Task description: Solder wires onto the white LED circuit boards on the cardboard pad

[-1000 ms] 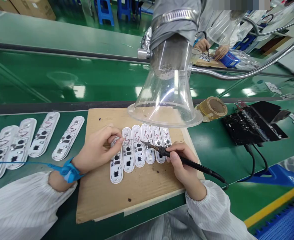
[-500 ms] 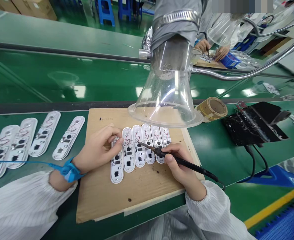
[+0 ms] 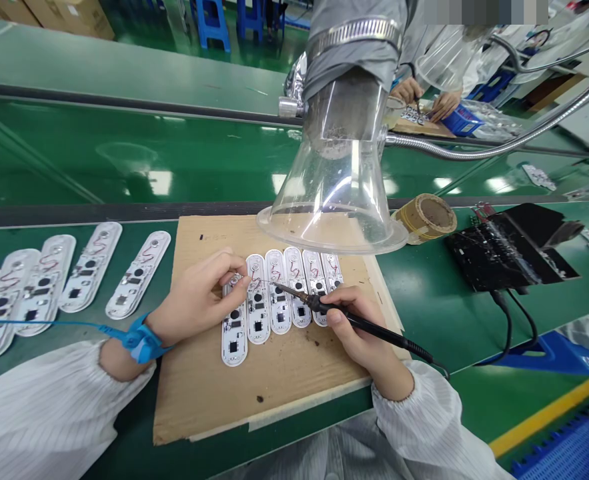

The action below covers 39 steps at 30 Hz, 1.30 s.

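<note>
Cardboard sheet (image 3: 224,407), one: lying on the green tabletop (image 3: 419,280), carrying the work.
Right hand (image 3: 354,327): closing its fingers round the handle of a soldering iron (image 3: 374,325), the tip pointing left over the row; whether it is touching a board, one cannot tell.
Left hand (image 3: 207,287), wearing a blue wrist strap (image 3: 144,339): pinching thumb and fingertips together on what is looking like a thin strand (image 3: 261,280), reaching towards the tip.
White boards (image 3: 258,313), six: standing side by side on the sheet, the leftmost partly hiding under the left hand, the rightmost ones partly behind the right.
Handling, in judgement: good work is wanting a steady wrist, strand and tip meeting exactly at the joint, fingertips staying clear of heat, red leads lying aside.
Further boards (image 3: 138,275): lying at left.
Clear hood (image 3: 334,200): hanging beyond the row.
</note>
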Available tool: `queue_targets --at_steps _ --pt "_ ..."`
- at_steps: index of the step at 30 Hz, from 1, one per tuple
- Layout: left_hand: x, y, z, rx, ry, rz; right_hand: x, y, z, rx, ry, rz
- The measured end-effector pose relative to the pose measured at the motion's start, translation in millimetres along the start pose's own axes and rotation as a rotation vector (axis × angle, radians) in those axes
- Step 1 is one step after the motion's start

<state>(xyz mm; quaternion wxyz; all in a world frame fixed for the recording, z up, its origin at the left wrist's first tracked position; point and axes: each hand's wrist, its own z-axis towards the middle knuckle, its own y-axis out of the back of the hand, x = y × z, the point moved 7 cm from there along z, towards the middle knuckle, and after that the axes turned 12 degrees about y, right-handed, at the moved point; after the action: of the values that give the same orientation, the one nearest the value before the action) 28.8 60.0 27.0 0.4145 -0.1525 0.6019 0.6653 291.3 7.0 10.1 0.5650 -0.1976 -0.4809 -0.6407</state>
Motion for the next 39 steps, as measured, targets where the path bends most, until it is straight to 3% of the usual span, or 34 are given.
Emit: queue_targets --at_steps 13,26,35,39 --pt "-0.9 -0.4 0.1 -0.013 -0.022 0.001 6.5 -1.6 5.5 0.019 0.046 -0.018" --pt "-3.0 2.4 0.6 -0.021 -0.015 -0.009 27.3 -2.8 15.6 0.086 0.206 -0.1" --pt "8.0 8.7 -1.2 -0.046 0.121 -0.117 2.1 11.4 -6.4 -0.093 0.039 -0.015" --pt "10.3 8.8 -4.1 -0.033 0.123 -0.143 2.4 15.1 -7.6 -0.183 0.016 -0.009"
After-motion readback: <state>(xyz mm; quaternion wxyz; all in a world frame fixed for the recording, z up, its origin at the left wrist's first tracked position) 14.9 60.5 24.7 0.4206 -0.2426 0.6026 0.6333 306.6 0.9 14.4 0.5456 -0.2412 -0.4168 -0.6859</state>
